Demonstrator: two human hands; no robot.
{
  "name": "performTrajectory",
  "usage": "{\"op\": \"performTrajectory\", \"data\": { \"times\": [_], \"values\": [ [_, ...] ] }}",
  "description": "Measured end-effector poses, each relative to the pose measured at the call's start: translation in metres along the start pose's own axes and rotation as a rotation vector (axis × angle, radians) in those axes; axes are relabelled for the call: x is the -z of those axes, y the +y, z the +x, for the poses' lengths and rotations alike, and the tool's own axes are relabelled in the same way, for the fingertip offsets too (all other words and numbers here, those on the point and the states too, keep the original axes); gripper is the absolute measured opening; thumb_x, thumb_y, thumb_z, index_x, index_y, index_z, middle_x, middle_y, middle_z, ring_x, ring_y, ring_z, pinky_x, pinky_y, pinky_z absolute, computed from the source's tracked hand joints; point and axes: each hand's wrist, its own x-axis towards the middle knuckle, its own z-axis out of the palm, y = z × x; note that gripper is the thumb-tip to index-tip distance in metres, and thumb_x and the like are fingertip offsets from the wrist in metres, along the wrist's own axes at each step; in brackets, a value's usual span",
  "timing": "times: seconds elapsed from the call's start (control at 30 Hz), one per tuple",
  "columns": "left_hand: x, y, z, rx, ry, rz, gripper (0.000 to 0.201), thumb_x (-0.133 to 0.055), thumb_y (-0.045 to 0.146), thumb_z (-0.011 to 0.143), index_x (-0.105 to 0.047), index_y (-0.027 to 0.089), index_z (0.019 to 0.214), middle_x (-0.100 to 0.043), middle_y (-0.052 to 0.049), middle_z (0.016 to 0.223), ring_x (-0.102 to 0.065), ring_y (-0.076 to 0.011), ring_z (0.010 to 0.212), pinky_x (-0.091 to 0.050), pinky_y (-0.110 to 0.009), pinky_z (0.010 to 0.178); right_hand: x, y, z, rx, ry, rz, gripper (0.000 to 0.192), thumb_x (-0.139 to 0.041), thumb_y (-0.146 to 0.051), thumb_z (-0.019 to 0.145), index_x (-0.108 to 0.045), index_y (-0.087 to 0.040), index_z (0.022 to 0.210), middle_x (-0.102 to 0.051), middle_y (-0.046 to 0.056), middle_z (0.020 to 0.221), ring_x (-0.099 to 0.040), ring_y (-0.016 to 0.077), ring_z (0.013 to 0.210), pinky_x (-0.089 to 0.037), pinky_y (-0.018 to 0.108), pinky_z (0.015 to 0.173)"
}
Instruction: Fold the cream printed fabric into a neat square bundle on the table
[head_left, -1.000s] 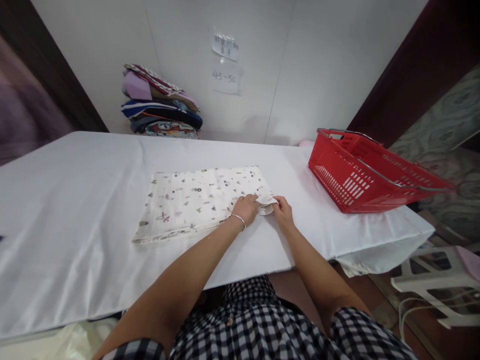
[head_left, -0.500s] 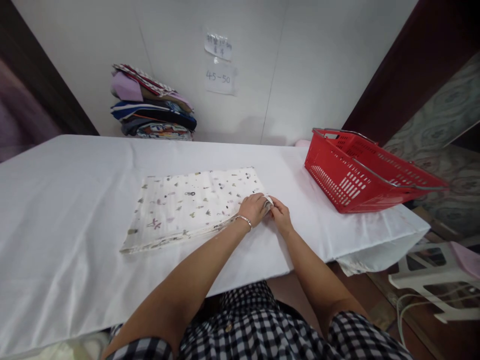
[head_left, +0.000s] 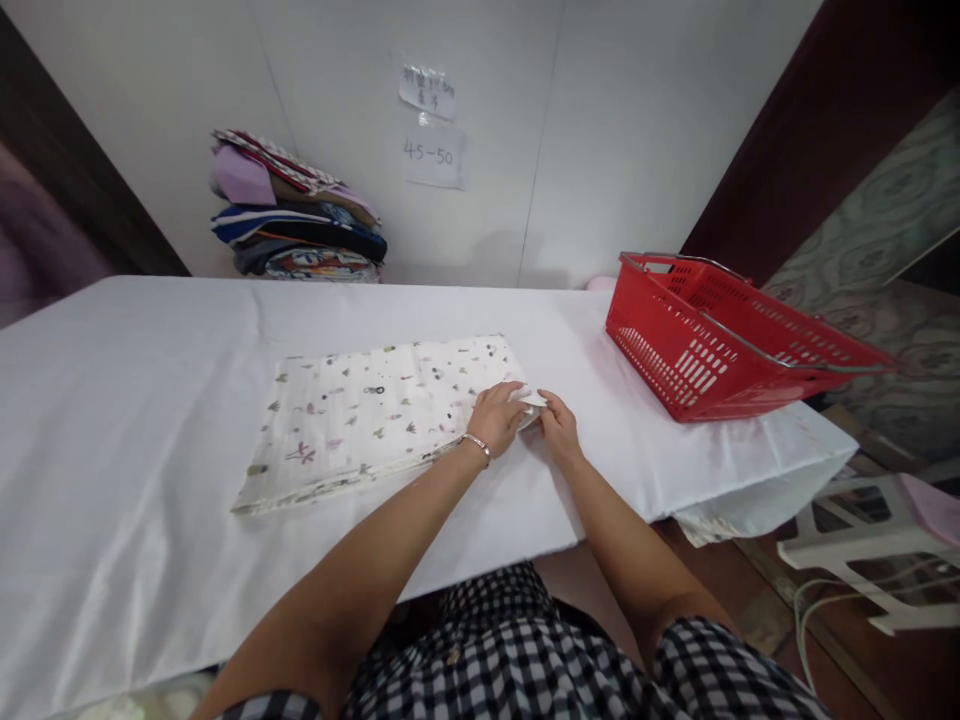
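Observation:
A folded white cloth (head_left: 367, 415) with small printed figures lies flat on the white-covered table (head_left: 127, 400). My left hand (head_left: 495, 415), with a thin bracelet at the wrist, rests on the cloth's near right corner with fingers curled on the fabric. My right hand (head_left: 556, 425) pinches the same corner from the right side. Both hands touch at that corner and hold its layers.
A red plastic basket (head_left: 712, 340) with metal handles stands at the table's right end. A pile of folded coloured fabrics (head_left: 296, 220) sits at the back against the wall under two paper notes (head_left: 429, 150). A white plastic stool (head_left: 870, 560) is on the floor right.
The view has shifted slightly, so the cloth appears further left. My hands stay together at the cloth's right corner, with the small lifted flap now pressed lower.

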Motion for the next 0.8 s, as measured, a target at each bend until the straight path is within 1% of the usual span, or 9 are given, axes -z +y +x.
{"op": "performTrajectory", "data": {
  "times": [0.17,0.33,0.43,0.5,0.6,0.7,0.8],
  "values": [
    [0.001,0.005,0.006,0.001,0.024,-0.028,0.021,-0.046,0.026,0.085,-0.068,0.026,0.088,-0.05,-0.002,0.128,-0.042,-0.02,0.118,-0.034,-0.038,0.098,-0.001,-0.001,-0.005,0.055,-0.069,-0.045,0.031,-0.044,-0.031,0.076,-0.055,-0.02,0.102,-0.055,-0.003,0.064,-0.05,0.0125,0.057,-0.044,0.024,0.056],
    [-0.003,0.011,0.012,-0.005,0.018,-0.033,0.021,-0.047,0.026,0.084,-0.067,0.024,0.084,-0.05,-0.003,0.127,-0.043,-0.0206,0.116,-0.035,-0.038,0.096,0.001,-0.007,-0.007,0.148,-0.099,-0.087,0.028,-0.042,-0.03,0.079,-0.055,-0.019,0.101,-0.058,-0.001,0.074,-0.052,0.0136,0.064,-0.044,0.025,0.061],
    [-0.002,0.011,0.012,-0.005,0.032,-0.032,0.02,-0.047,0.025,0.084,-0.067,0.024,0.085,-0.05,-0.003,0.126,-0.043,-0.0205,0.115,-0.035,-0.038,0.096,0.001,-0.014,-0.008,0.239,-0.116,-0.164,0.029,-0.041,-0.026,0.08,-0.057,-0.02,0.102,-0.059,0.001,0.081,-0.052,0.0153,0.072,-0.044,0.027,0.069],
    [-0.001,0.011,0.011,0.005,0.034,-0.027,0.019,-0.047,0.023,0.084,-0.066,0.023,0.085,-0.052,-0.003,0.124,-0.044,-0.0205,0.114,-0.036,-0.037,0.095,0.001,-0.019,-0.009,0.282,-0.14,-0.23,0.027,-0.041,-0.025,0.08,-0.059,-0.02,0.1,-0.057,0.002,0.084,-0.051,0.0158,0.075,-0.043,0.028,0.07],
    [0.002,0.011,0.011,0.014,0.023,-0.025,0.018,-0.048,0.021,0.083,-0.066,0.022,0.083,-0.055,-0.004,0.115,-0.049,-0.0189,0.104,-0.039,-0.034,0.089,0.0,-0.025,-0.011,0.311,-0.159,-0.315,0.023,-0.044,-0.023,0.078,-0.059,-0.021,0.096,-0.053,0.002,0.082,-0.049,0.0156,0.075,-0.042,0.026,0.067],
    [0.003,0.013,0.013,0.014,0.001,-0.027,0.016,-0.048,0.02,0.082,-0.064,0.021,0.08,-0.059,-0.002,0.099,-0.053,-0.0164,0.092,-0.041,-0.031,0.081,0.0,-0.026,-0.011,0.341,-0.133,-0.35,0.02,-0.048,-0.021,0.077,-0.059,-0.021,0.094,-0.049,0.001,0.082,-0.048,0.0143,0.073,-0.041,0.024,0.064],
    [0.004,0.015,0.016,0.013,-0.019,-0.008,0.013,-0.049,0.019,0.082,-0.061,0.02,0.079,-0.059,-0.002,0.091,-0.054,-0.0158,0.087,-0.041,-0.03,0.077,0.0,-0.023,-0.01,0.35,-0.103,-0.366,0.018,-0.047,-0.02,0.079,-0.06,-0.021,0.092,-0.047,0.0,0.079,-0.047,0.0133,0.07,-0.04,0.023,0.062]
  ]
}}
